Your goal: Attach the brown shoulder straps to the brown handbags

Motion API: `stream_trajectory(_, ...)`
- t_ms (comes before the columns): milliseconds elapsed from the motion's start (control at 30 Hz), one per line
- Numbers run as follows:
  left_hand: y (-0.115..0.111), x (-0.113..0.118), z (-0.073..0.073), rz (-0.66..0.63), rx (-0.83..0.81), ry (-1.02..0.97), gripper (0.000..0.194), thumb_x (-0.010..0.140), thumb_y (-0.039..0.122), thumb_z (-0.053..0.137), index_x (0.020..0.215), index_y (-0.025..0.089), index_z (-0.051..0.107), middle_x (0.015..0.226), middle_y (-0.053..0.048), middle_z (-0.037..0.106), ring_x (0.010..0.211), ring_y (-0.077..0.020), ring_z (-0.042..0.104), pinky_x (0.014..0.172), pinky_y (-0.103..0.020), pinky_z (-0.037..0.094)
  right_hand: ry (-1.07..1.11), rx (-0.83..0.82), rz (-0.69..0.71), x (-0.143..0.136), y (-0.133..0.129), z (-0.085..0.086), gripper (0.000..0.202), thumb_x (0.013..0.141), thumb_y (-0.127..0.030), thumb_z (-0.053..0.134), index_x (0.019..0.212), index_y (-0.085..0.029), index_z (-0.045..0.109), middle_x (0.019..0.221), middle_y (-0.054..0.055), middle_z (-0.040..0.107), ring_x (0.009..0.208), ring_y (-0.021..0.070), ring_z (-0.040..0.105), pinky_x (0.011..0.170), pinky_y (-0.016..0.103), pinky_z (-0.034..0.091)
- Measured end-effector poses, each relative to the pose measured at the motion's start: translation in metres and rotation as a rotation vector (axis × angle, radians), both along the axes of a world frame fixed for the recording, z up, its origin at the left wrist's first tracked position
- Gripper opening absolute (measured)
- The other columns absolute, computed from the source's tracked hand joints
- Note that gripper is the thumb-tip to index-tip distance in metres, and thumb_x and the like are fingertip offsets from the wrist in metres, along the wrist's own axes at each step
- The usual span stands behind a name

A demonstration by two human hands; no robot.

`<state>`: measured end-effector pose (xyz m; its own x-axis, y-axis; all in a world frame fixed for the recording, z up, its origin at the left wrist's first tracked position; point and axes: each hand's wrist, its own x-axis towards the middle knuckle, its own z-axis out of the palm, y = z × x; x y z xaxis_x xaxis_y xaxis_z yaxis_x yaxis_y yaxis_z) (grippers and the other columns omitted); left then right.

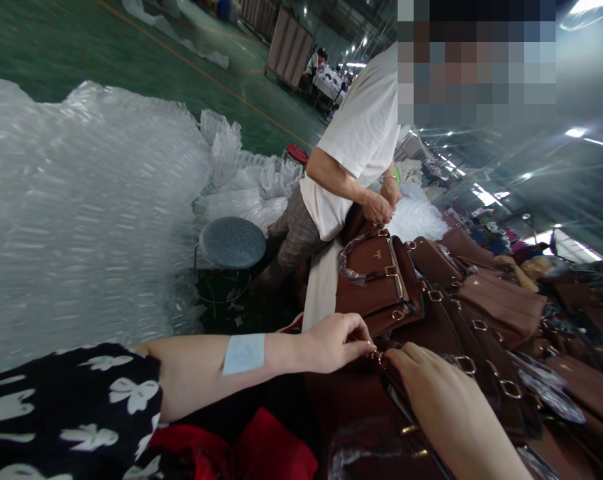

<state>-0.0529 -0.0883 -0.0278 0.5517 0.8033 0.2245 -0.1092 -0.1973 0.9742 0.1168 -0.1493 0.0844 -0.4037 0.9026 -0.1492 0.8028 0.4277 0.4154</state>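
My left hand [336,341] pinches a small gold metal clasp [376,355] at the edge of a brown leather bag [346,400]. Just right of it, my right hand [431,383] is closed at the same clasp, its fingertips partly hidden behind the back of the hand. Clear plastic wraps part of this bag near the bottom of the view. Beyond my hands lies another brown bag [368,290] with a plastic-wrapped handle and gold buckles.
A person in a white shirt [356,127] works on a bag ahead. Several brown bags [501,300] are piled at the right. A round stool [232,243] and a large heap of bubble wrap [86,220] are at the left. A pale table edge [321,287] runs beside the bags.
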Motion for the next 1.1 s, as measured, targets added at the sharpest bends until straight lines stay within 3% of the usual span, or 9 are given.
stream_trajectory(300, -0.005, 0.004, -0.007, 0.021, 0.014, -0.040, 0.019, 0.091, 0.033, 0.059, 0.091, 0.014, 0.059, 0.087, -0.006, 0.071, 0.077, -0.0156, 0.065, 0.066, -0.025, 0.048, 0.100, -0.045, -0.011, 0.012, -0.001, 0.002, 0.030, 0.086, -0.004, 0.051, 0.097, -0.028, 0.066, 0.087, -0.003, 0.067, 0.081, 0.0155, 0.067, 0.068, 0.026, 0.044)
stream_trajectory(467, -0.009, 0.006, -0.008, 0.074, 0.042, -0.056, 0.022, 0.093, 0.036, 0.055, 0.091, 0.015, 0.057, 0.084, -0.006, 0.068, 0.074, -0.0151, 0.063, 0.065, -0.025, 0.047, 0.090, -0.116, -0.100, 0.003, 0.005, 0.001, 0.024, 0.094, -0.014, 0.047, 0.092, -0.028, 0.066, 0.080, -0.002, 0.065, 0.075, 0.0166, 0.067, 0.061, 0.027, 0.044)
stream_trajectory(600, -0.007, 0.007, -0.009, 0.060, 0.047, -0.060, 0.025, 0.091, 0.040, 0.057, 0.093, 0.015, 0.057, 0.083, -0.005, 0.067, 0.072, -0.0143, 0.061, 0.061, -0.024, 0.045, 0.130, -0.202, -0.136, -0.002, 0.010, -0.002, 0.030, 0.098, -0.017, 0.039, 0.094, -0.026, 0.068, 0.082, 0.000, 0.064, 0.072, 0.0176, 0.067, 0.063, 0.029, 0.047)
stream_trajectory(800, -0.009, 0.007, -0.008, 0.075, 0.033, -0.076, 0.022, 0.092, 0.037, 0.055, 0.092, 0.015, 0.057, 0.084, -0.005, 0.069, 0.075, -0.0152, 0.063, 0.064, -0.024, 0.045, 0.405, -0.192, -0.110, 0.005, 0.010, -0.003, 0.045, 0.095, -0.015, 0.028, 0.127, -0.020, 0.059, 0.107, 0.009, 0.067, 0.093, 0.0188, 0.068, 0.083, 0.032, 0.053)
stream_trajectory(867, -0.011, 0.007, -0.007, 0.091, 0.029, -0.077, 0.020, 0.092, 0.035, 0.056, 0.092, 0.015, 0.057, 0.083, -0.005, 0.069, 0.073, -0.0149, 0.063, 0.064, -0.025, 0.045, 0.486, -0.183, -0.137, 0.009, 0.010, -0.002, 0.044, 0.094, -0.019, 0.031, 0.127, -0.019, 0.060, 0.112, 0.009, 0.068, 0.098, 0.0184, 0.067, 0.085, 0.031, 0.053)
stream_trajectory(1100, -0.018, 0.005, -0.006, 0.133, 0.039, -0.126, 0.013, 0.092, 0.026, 0.056, 0.094, 0.013, 0.058, 0.087, -0.006, 0.069, 0.078, -0.0150, 0.063, 0.070, -0.026, 0.047, 0.555, -0.186, -0.258, 0.013, 0.015, 0.002, 0.047, 0.088, -0.027, 0.040, 0.129, -0.018, 0.061, 0.094, 0.005, 0.071, 0.083, 0.0181, 0.067, 0.079, 0.031, 0.053)
